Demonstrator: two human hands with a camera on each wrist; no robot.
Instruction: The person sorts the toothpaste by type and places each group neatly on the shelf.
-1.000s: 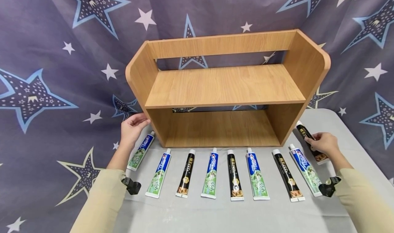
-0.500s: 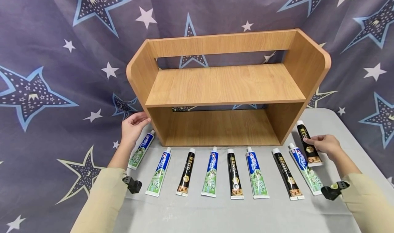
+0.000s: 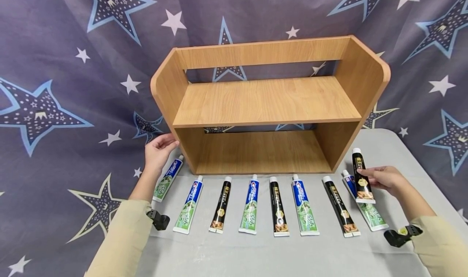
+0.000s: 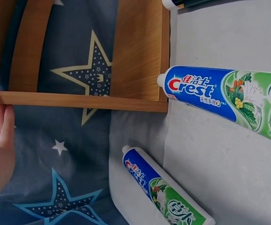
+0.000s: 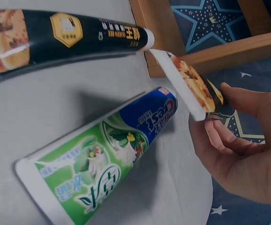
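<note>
One black tube (image 3: 362, 181) is pinched mid-body by our right hand (image 3: 387, 178) above the tabletop (image 3: 226, 256), toward its right edge; likely light, soft and slick, so we'd grip its middle gently. Our left hand (image 3: 156, 152) holds the shelf (image 3: 267, 102) by its left side.

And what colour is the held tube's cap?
White; the cap shows best in the head view.
</note>
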